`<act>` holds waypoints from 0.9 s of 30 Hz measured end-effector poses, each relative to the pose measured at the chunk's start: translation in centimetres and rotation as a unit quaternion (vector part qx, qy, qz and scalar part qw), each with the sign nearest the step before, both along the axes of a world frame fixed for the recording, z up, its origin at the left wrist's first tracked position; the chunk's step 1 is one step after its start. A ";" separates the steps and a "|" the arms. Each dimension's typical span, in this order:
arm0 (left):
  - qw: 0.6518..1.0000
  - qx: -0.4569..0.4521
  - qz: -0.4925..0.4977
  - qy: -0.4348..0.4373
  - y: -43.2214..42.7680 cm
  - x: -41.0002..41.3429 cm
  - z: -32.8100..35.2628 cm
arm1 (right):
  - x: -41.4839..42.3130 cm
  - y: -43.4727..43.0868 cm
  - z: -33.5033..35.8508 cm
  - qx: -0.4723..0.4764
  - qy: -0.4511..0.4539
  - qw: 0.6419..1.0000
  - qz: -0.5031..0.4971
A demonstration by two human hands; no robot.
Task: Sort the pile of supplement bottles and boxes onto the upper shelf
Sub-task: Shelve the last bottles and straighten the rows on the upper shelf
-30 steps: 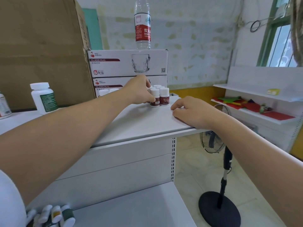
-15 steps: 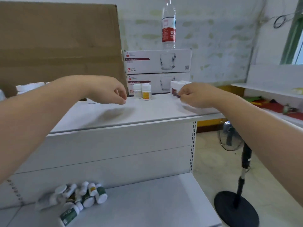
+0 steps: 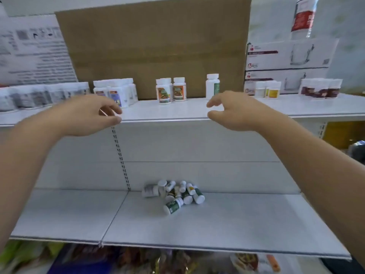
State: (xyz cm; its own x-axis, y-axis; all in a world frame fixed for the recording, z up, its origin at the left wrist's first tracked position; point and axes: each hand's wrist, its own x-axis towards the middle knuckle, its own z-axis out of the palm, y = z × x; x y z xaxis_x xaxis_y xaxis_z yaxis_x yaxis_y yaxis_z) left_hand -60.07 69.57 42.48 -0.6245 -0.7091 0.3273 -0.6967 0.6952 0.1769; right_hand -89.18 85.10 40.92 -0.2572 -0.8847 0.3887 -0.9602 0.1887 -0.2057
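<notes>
Your two hands hover in front of the upper shelf (image 3: 177,109), level with its front edge. Your left hand (image 3: 92,113) and right hand (image 3: 233,111) are well apart, each with fingers loosely curled and holding nothing. The shelf's front edge runs between them.

On the upper shelf, upright bottles stand in groups set back from the edge. From left to right there are:
- a blurred row of grey-labelled bottles (image 3: 39,95)
- white bottles with blue labels (image 3: 116,91)
- orange-labelled bottles (image 3: 170,89)
- one green-labelled bottle (image 3: 212,85)
- yellow-labelled bottles (image 3: 268,89)
- dark red-labelled bottles (image 3: 322,89)

Bare shelf shows in the gaps between groups and along the front strip.

Behind the groups are a large cardboard box (image 3: 158,46) and two stacked glass mug boxes (image 3: 286,54), with a water bottle (image 3: 303,16) on top of the mug boxes.

The pile of supplement bottles (image 3: 173,194) lies on the lower shelf (image 3: 237,220), tipped over against the back panel near the middle. Bare surface stretches to both sides of the pile and forward to the lip.
</notes>
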 end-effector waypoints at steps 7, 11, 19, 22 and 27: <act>0.998 0.041 0.045 0.023 -1.9 12.3 -9.0 | 10.8 0.2 -7.0 -0.051 -0.048 0.998 0.005; 0.992 0.094 0.080 0.016 -3.1 16.0 -16.0 | 15.0 -0.8 -12.7 -0.037 -0.105 0.994 -0.015; 0.970 0.214 0.085 0.081 -6.4 15.0 -26.8 | 16.5 -5.9 -23.1 0.063 -0.216 0.972 -0.066; 0.962 0.240 0.086 0.102 -8.1 12.9 -29.8 | 15.2 -8.3 -26.7 0.103 -0.258 0.955 -0.103; 0.955 0.275 0.070 0.085 -12.8 7.4 -34.3 | 12.0 -14.3 -32.7 0.165 -0.295 0.930 -0.144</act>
State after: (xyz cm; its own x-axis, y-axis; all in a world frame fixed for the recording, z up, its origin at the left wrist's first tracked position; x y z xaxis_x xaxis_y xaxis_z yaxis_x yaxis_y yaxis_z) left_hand -52.63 56.73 8.16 -0.4814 -0.8759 -0.0318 -0.7053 0.3656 0.6073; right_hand -77.19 70.75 8.22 -0.5846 -0.7920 -0.1760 -0.5986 0.5675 -0.5654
